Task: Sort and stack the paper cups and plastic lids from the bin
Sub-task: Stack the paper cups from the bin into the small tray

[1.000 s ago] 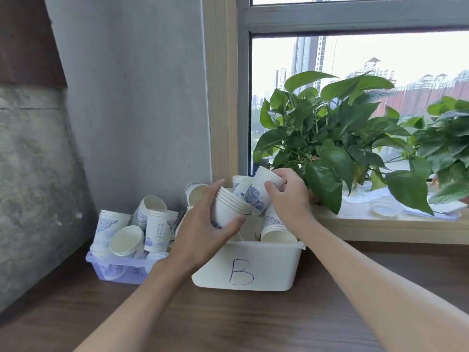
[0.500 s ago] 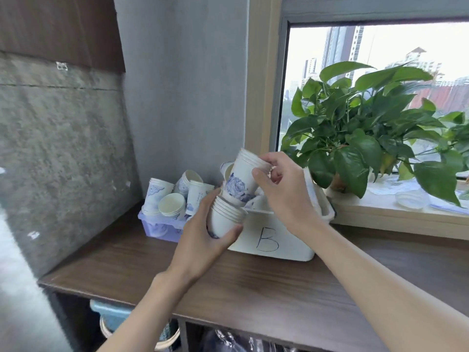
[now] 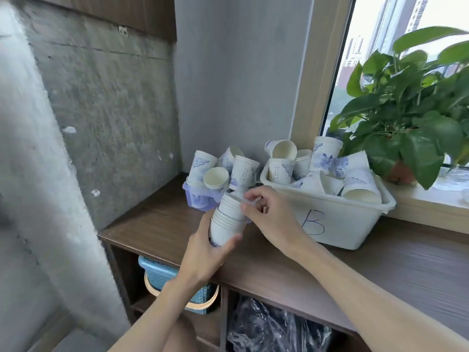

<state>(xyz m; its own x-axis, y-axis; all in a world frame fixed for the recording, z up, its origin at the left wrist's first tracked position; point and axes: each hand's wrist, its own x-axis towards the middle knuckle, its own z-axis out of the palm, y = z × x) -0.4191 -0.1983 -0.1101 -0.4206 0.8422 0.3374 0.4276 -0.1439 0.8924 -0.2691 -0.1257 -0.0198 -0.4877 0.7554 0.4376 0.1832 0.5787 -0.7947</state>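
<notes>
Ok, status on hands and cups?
Left hand grips the cup stack over the shelf. Right hand pinches its top rim. White bin holds loose cups. Nothing blocking.

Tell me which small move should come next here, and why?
Probably press the top cup fully down: the right hand pinches its rim, and it sits higher than the nested rims in the stack that the left hand grips.

Soft daylight comes in through the window (image 3: 375, 26) on the right, its sky washed white. The concrete wall (image 3: 28, 189) at far left smears, and straight lines bow near the edges.
</notes>
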